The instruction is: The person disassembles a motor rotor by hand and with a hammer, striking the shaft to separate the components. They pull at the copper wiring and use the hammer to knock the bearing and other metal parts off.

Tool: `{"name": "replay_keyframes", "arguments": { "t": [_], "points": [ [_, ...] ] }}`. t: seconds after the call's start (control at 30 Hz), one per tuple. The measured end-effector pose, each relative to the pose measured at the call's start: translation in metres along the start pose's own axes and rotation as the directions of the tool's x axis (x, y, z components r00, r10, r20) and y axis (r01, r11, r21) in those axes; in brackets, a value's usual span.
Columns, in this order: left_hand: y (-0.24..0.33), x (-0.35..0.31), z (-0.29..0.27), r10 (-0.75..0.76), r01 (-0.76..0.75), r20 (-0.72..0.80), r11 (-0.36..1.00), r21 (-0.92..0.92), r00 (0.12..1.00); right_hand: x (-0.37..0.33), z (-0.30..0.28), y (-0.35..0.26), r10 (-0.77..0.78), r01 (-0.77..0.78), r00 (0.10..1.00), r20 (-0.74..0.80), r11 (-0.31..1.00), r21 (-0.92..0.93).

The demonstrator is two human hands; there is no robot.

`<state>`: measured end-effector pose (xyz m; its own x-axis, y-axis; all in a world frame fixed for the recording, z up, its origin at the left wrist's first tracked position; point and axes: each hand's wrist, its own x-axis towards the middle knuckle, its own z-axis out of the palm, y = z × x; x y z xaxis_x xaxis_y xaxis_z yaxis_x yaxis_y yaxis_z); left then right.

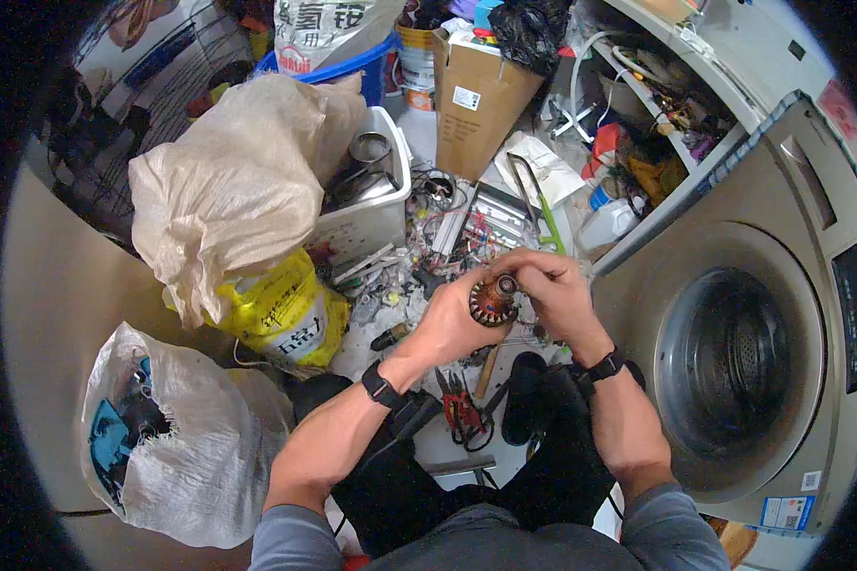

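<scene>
A motor rotor (pixel 493 303) with copper-coloured windings, a toothed dark rim and a round shaft end faces up between my hands. My left hand (pixel 445 319) is wrapped round its left side. The curled fingers of my right hand (pixel 560 297) close on its far right edge; whether they pinch a wire there is hidden. Below the rotor, a pair of red-handled pliers (pixel 460 414) lies on the floor by my feet. Beside it is a wooden handle (pixel 487 371), its far end partly covered. A dark tool with a pointed tip (pixel 390 337) lies left of my left wrist.
Loose parts and wires (pixel 438 238) litter the floor ahead, near a green-framed hacksaw (pixel 547 219). At left stand an open white sack (pixel 200 457), a yellow bag (pixel 290 319) and a white bin (pixel 357 224). A washing machine (pixel 628 285) is close on my right; a cardboard box (pixel 476 114) stands ahead.
</scene>
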<state>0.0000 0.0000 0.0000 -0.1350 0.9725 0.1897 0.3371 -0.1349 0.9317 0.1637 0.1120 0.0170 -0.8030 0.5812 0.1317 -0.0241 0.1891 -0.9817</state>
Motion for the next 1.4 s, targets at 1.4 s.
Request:
{"name": "replay_keyframes", "arguments": {
  "t": [1.4],
  "points": [
    [-0.012, 0.016, -0.036, -0.319, 0.059, -0.128, 0.518, -0.853, 0.939, 0.012, 0.061, 0.01, 0.323, -0.349, 0.93, 0.174, 0.635, 0.689]
  ]
}}
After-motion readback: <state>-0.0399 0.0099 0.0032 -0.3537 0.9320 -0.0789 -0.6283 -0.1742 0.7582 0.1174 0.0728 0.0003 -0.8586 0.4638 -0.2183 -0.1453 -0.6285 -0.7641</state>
